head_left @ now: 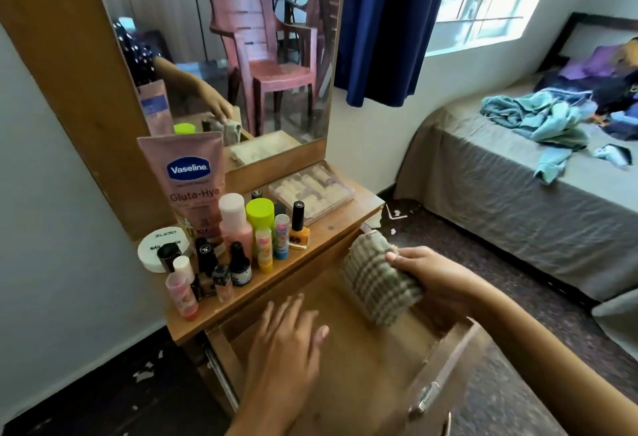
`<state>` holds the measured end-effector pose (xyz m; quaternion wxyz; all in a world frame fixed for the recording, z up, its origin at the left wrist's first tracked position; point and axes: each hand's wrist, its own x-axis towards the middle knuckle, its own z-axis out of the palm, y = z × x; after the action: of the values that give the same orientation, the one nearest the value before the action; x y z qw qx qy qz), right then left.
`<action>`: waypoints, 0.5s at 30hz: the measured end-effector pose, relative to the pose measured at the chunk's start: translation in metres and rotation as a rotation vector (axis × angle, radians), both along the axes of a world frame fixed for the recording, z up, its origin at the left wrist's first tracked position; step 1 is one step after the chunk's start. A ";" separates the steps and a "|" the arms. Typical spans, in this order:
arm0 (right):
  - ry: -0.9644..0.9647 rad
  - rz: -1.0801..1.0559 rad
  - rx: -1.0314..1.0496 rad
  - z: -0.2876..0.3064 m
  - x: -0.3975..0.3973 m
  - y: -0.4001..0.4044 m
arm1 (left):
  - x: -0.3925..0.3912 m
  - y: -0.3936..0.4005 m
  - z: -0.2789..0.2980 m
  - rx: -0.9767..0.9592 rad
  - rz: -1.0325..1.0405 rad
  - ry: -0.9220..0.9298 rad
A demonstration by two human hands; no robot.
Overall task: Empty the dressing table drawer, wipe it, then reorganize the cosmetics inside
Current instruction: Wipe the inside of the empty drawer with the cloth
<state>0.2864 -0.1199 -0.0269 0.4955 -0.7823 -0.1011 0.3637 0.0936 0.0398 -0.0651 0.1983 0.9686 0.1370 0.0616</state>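
Cosmetics [234,242] stand grouped on the desk [331,225] so the open drawer [348,359] lies bare for wiping: right hand [438,280] fingers curl round a folded cloth [379,280], left hand [286,342] fingers spread above the drawer.

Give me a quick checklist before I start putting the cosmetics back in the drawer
1. Drawer pulled open: ok.
2. Drawer emptied: ok as far as seen; the left hand and the cloth hide part of the bottom.
3. Wiping finished: cannot tell; the right hand grips the checked cloth inside the drawer.
4. Drawer bottom clean and dry: cannot tell, the view is blurred there.
5. Hands free for cosmetics: not ok; the right one holds the cloth, the left is open over the drawer.
6. Cosmetics within reach: ok; the Vaseline tube, orange nail polish bottle and clear nail box are on the dressing table top.
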 end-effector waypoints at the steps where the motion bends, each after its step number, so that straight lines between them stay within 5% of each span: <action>1: -0.011 -0.011 0.040 0.014 0.004 -0.003 | 0.006 -0.003 0.005 0.039 -0.005 -0.060; 6: -0.277 -0.062 0.087 0.086 0.025 0.009 | 0.046 -0.019 0.021 0.059 -0.052 -0.346; 11: -0.982 -0.117 -0.289 0.102 0.056 0.073 | 0.088 -0.017 0.018 0.271 0.004 -0.227; 15: -1.188 -0.011 -0.454 0.062 0.050 0.134 | 0.101 -0.009 0.001 0.333 0.008 -0.133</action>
<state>0.3366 0.0143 0.0354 0.1785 -0.9367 -0.2753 -0.1225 0.1943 0.0307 -0.0639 0.0437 0.9813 0.1153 0.1481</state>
